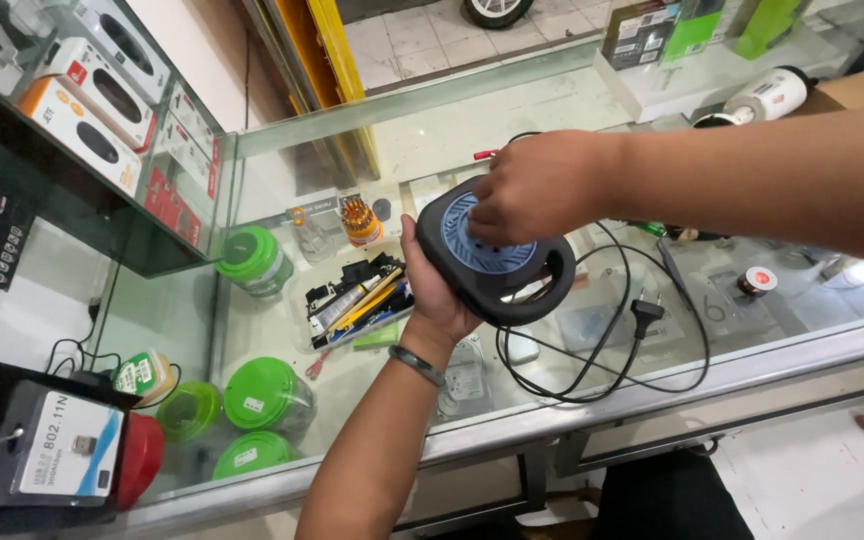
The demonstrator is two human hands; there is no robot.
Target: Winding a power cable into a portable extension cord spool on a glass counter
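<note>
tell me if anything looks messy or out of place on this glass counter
The black cord of the round black and blue cable reel lies unwound in loose loops on the glass counter, its plug lying free. The left hand holds the reel while the right hand rests on its blue face. Nothing looks broken or spilled.

Black cable reel (497, 262) with blue ribbed centre disc (484, 240); black cord (612, 340) and plug (645, 313). Jars with green lids (262, 382). Red tub (139, 455).
</note>
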